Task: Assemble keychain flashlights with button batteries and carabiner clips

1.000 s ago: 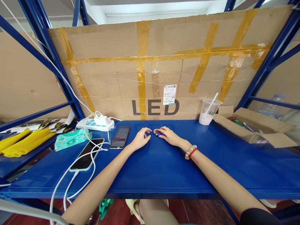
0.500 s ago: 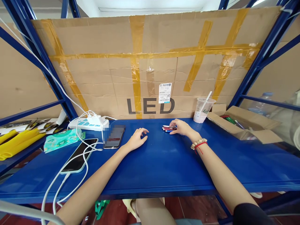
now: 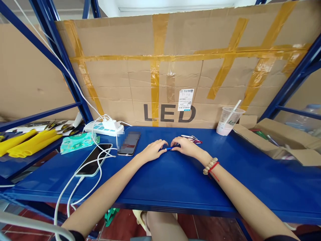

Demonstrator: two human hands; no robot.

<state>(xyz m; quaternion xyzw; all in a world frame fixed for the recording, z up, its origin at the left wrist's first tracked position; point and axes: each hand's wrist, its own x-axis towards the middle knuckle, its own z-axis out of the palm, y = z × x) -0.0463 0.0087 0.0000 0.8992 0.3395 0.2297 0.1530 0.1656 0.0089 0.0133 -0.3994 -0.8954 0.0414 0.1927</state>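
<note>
A blue pen [image 3: 169, 148] lies between my two hands at the middle of the blue shelf [image 3: 170, 180]. My left hand [image 3: 154, 150] has its fingertips closed at the pen's left end. At the pen's other end, my right hand [image 3: 184, 146] pinches it between thumb and fingers. Just behind my right hand lie several more pens [image 3: 194, 139], red and silver, partly hidden by it. A beaded bracelet with a red string circles my right wrist.
A plastic cup [image 3: 227, 121] with a straw stands at the back right, beside an open cardboard box [image 3: 271, 140]. To the left are two phones [image 3: 130, 144], white cables, a power strip [image 3: 102, 128] and a teal packet [image 3: 78, 142]. A large carton [image 3: 125, 83] stands behind.
My right hand has moved left and toward me with the blue pen, leaving the other pens behind. My left hand has closed in on the pen. The view has shifted slightly.
</note>
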